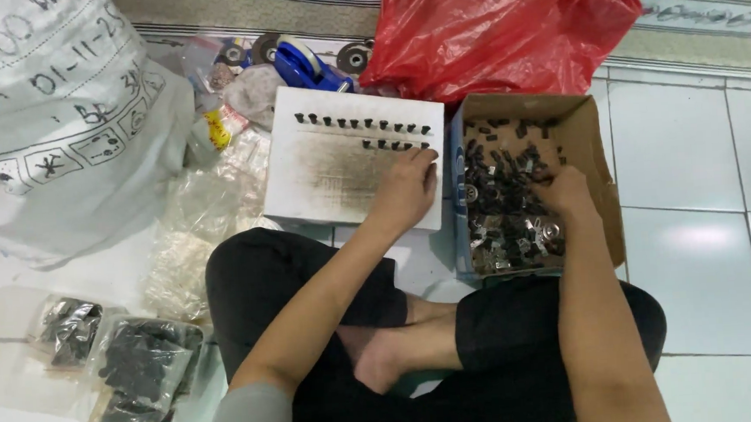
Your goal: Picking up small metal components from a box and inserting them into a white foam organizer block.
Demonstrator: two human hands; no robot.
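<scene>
Sitting cross-legged on tile. Left hand [405, 192] resting on white board [338, 165], fingers curled together at the row of small black parts [361, 123] just beyond the fingertips. Right hand [563, 192] digging in cardboard box [599, 171] of loose parts, grip hidden. Judged: lining up pieces; next placement needing careful spacing. Beyond: red bag [503, 25], tape dispenser [306, 66] crowding the board's far edge.

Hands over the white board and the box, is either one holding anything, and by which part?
Cannot be told. The left hand rests fingertips on the white board beside the black pieces; the right hand is in the cardboard box of parts, its grip hidden.
</scene>
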